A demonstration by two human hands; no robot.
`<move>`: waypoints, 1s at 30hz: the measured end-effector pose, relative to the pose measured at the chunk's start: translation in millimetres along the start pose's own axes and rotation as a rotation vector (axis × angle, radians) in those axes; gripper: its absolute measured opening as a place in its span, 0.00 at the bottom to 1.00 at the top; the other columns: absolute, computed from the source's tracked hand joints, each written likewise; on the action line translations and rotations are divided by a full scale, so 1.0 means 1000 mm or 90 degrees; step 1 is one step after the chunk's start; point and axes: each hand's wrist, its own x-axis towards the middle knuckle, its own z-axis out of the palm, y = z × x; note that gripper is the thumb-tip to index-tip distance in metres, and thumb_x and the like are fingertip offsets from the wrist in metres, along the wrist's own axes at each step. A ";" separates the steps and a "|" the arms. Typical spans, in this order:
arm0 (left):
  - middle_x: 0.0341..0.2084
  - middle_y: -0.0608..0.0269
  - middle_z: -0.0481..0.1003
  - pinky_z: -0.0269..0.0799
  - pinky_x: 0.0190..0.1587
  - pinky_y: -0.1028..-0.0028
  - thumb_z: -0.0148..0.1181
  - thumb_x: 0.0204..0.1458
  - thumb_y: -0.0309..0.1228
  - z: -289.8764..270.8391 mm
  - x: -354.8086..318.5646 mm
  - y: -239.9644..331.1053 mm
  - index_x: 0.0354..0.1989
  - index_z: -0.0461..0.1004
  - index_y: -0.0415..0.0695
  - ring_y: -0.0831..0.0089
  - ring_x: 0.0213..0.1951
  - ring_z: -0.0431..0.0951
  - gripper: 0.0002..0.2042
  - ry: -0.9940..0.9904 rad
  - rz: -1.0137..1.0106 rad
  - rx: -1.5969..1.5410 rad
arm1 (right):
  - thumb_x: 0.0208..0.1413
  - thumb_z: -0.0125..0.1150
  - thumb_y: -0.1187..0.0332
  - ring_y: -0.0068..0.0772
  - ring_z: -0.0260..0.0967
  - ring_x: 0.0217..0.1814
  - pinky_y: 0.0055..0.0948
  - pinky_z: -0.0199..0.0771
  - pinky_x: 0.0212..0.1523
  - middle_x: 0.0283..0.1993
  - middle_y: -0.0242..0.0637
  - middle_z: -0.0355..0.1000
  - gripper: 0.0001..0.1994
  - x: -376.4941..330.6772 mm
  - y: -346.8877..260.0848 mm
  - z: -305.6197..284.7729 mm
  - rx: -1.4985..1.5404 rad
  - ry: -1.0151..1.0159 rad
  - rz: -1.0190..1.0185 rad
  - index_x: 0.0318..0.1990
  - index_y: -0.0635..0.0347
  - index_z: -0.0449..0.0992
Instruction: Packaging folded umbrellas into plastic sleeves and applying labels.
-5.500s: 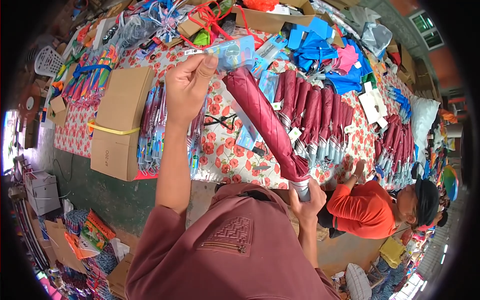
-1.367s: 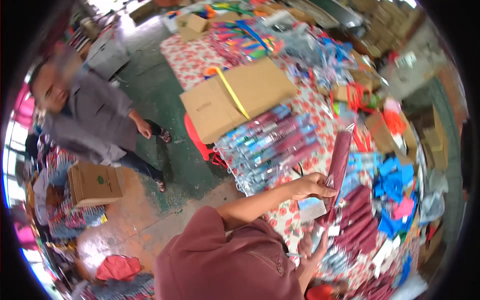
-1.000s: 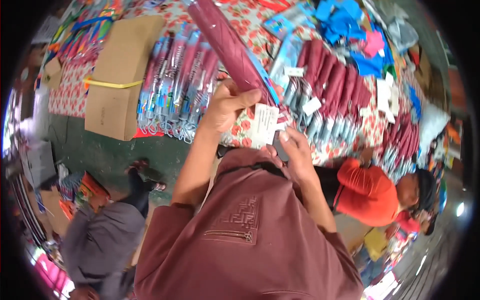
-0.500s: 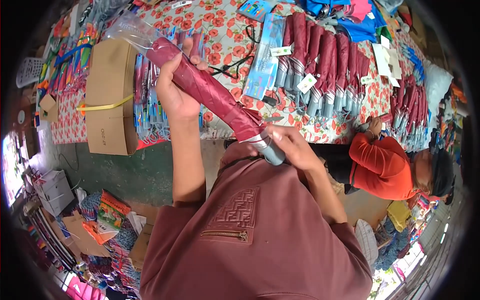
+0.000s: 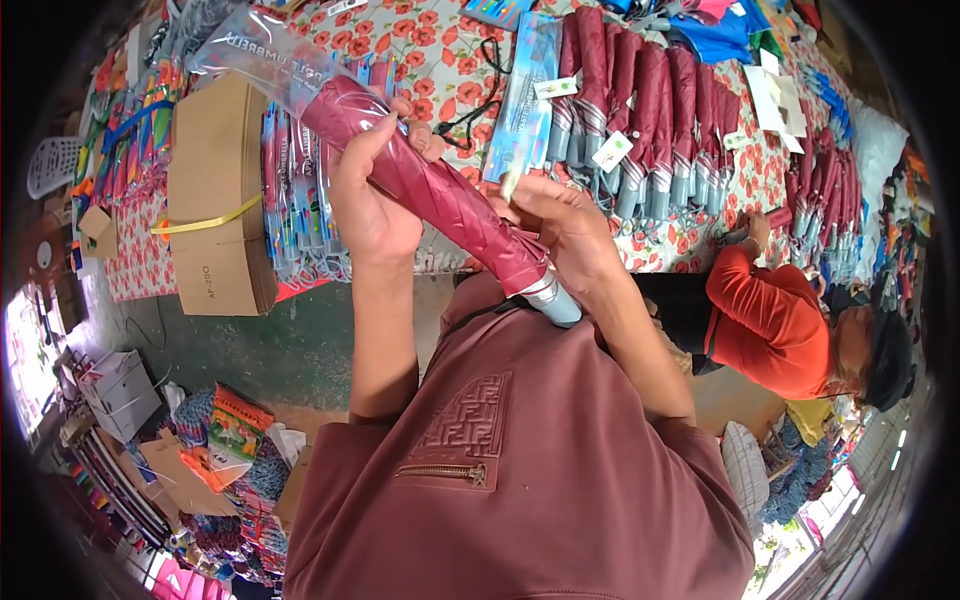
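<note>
A folded maroon umbrella [image 5: 440, 195] with a grey handle slants across in front of my chest, its handle end low and close to my shirt. The far end sits in a clear plastic sleeve [image 5: 265, 60] that sticks out past the fabric. My left hand [image 5: 380, 185] is wrapped round the sleeved upper part. Beside the umbrella's lower half, my right hand [image 5: 570, 225] pinches a small pale tag [image 5: 510, 185] between thumb and fingers.
On the flowered tablecloth [image 5: 430, 60] lie a row of maroon umbrellas [image 5: 640, 120], printed plastic sleeves [image 5: 525, 100] and sleeved umbrellas [image 5: 295, 190]. A cardboard box [image 5: 215, 200] stands at the left. A person in red [image 5: 765, 330] works at the right.
My right hand has left the grey handle and moved up along the umbrella with the small tag. My left hand keeps its hold, and the umbrella has shifted slightly down and right.
</note>
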 end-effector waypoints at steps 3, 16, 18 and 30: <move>0.39 0.57 0.75 0.70 0.36 0.73 0.55 0.57 0.23 0.000 0.001 0.000 0.46 0.72 0.35 0.72 0.31 0.73 0.10 0.016 -0.013 0.008 | 0.69 0.54 0.69 0.27 0.74 0.47 0.22 0.72 0.50 0.50 0.41 0.78 0.16 -0.004 -0.003 0.006 -0.036 0.003 -0.046 0.60 0.65 0.73; 0.36 0.60 0.74 0.68 0.42 0.72 0.53 0.63 0.27 -0.007 0.013 -0.016 0.45 0.71 0.37 0.72 0.34 0.71 0.07 0.114 -0.104 0.092 | 0.72 0.46 0.70 0.27 0.65 0.50 0.23 0.64 0.55 0.54 0.41 0.71 0.18 -0.011 0.000 0.028 -0.570 0.033 -0.348 0.63 0.68 0.70; 0.36 0.60 0.74 0.69 0.42 0.72 0.53 0.63 0.27 -0.008 0.014 -0.016 0.46 0.71 0.37 0.71 0.35 0.71 0.08 0.113 -0.108 0.090 | 0.71 0.48 0.70 0.29 0.65 0.47 0.25 0.65 0.52 0.52 0.42 0.72 0.17 -0.009 -0.004 0.029 -0.592 0.022 -0.337 0.62 0.69 0.70; 0.40 0.56 0.77 0.74 0.44 0.69 0.57 0.62 0.30 0.013 -0.001 -0.040 0.49 0.72 0.36 0.67 0.39 0.78 0.12 0.044 -0.188 0.142 | 0.67 0.57 0.69 0.24 0.64 0.30 0.24 0.67 0.32 0.37 0.34 0.77 0.16 -0.026 -0.036 0.038 -0.678 0.023 -0.220 0.57 0.69 0.75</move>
